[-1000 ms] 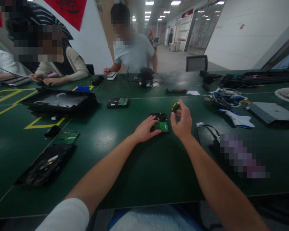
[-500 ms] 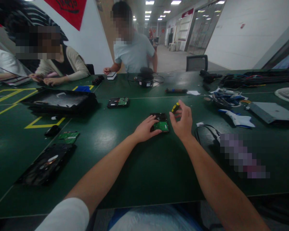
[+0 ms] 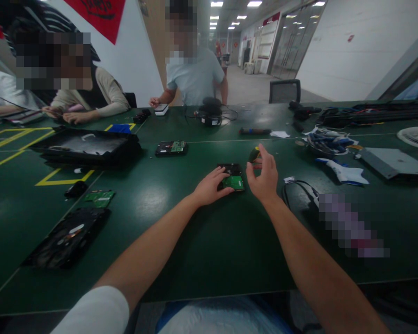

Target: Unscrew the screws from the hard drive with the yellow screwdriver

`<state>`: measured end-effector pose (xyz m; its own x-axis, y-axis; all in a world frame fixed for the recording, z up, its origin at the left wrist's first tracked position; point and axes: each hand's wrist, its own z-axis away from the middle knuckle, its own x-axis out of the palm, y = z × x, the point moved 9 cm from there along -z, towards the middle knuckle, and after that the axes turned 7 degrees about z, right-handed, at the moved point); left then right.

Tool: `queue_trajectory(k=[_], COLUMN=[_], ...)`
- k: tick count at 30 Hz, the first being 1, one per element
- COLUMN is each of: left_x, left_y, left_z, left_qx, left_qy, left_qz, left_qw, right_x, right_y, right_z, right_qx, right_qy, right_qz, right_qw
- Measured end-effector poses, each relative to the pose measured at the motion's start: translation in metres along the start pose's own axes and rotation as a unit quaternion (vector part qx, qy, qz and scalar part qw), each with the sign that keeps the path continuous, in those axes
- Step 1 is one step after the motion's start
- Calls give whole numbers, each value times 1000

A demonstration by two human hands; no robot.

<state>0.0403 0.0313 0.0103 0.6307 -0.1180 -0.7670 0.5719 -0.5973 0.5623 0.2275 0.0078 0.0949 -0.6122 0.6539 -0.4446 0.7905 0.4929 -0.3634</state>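
A hard drive (image 3: pixel 235 183) with a green circuit board lies on the dark green table in front of me. My left hand (image 3: pixel 212 186) grips it from the left, thumb along its near edge and fingers over its left side. Just to its right, my right hand (image 3: pixel 264 174) pinches a small yellow-and-black screwdriver (image 3: pixel 254 154) by the handle. The screwdriver's shaft and tip cannot be made out.
A second hard drive (image 3: pixel 171 148) lies farther back. On the left are a black casing (image 3: pixel 87 144), a loose circuit board (image 3: pixel 100 198) and an opened black drive case (image 3: pixel 68 236). To the right sit a blue-and-white cloth (image 3: pixel 343 171), a metal box (image 3: pixel 393 162) and cables. People sit across the table.
The screwdriver handle has turned in my right fingers, showing less yellow. My right hand has barely shifted, and my left hand and the hard drive stay put.
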Motion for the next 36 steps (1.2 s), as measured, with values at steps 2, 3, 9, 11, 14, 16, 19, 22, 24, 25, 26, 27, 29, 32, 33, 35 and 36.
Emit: queue_trajectory(k=[2, 3, 9, 11, 14, 16, 19, 22, 24, 25, 26, 27, 29, 32, 33, 35, 36], left_x=[0, 0, -1, -2, -2, -2, -2, -2, -1, -1, -1, -1, -1, -2, -2, -2, -1], left_y=[0, 0, 3, 3, 3, 4, 4, 2, 1, 1, 1, 1, 1, 2, 2, 2, 2], left_z=[0, 0, 0, 0, 1, 1, 1, 1, 1, 1, 1, 0, 0, 0, 0, 0, 0], left_qx=[-1, -2, -1, -1, 0, 2, 4, 1, -2, -3, -3, -4, -6, -8, -7, -4, -2], left_qy=[1, 1, -1, 0, 0, 0, 0, 0, 0, -1, -1, -2, -4, -5, -5, -2, -2], left_qz=[3, 3, 1, 0, -2, -3, -3, -3, -3, -2, -1, 0, 2, 2, 1, -1, -1], left_qw=[1000, 1000, 1000, 1000, 1000, 1000, 1000, 1000, 1000, 1000, 1000, 1000, 1000, 1000, 1000, 1000, 1000], right_x=[0, 0, 0, 1, 0, 0, 0, 0, 0, 0, 0, 0, 1, 1, 1, 0, -1], right_y=[0, 1, 1, 0, 0, 1, 1, -1, -1, 0, 1, 1, 2, 1, 1, 1, 2], right_z=[0, 0, 0, 0, 0, 0, 0, 0, 0, 0, 0, 0, 0, 1, 1, 0, 0], right_qx=[2, 4, 4, 2, 3, 7, 8, 1, -1, 1, 2, 3, 2, -1, 0, 2, 3], right_qy=[-3, -2, -2, -7, 0, 5, 1, 0, 2, 1, 0, -1, -2, -2, -2, 3, 6], right_qz=[1, 1, -1, -8, -15, -12, -10, -17, -15, -13, -11, -9, -7, -5, -4, -5, -6], right_qw=[1000, 1000, 1000, 1000, 1000, 1000, 1000, 1000, 1000, 1000, 1000, 1000, 1000, 1000, 1000, 1000, 1000])
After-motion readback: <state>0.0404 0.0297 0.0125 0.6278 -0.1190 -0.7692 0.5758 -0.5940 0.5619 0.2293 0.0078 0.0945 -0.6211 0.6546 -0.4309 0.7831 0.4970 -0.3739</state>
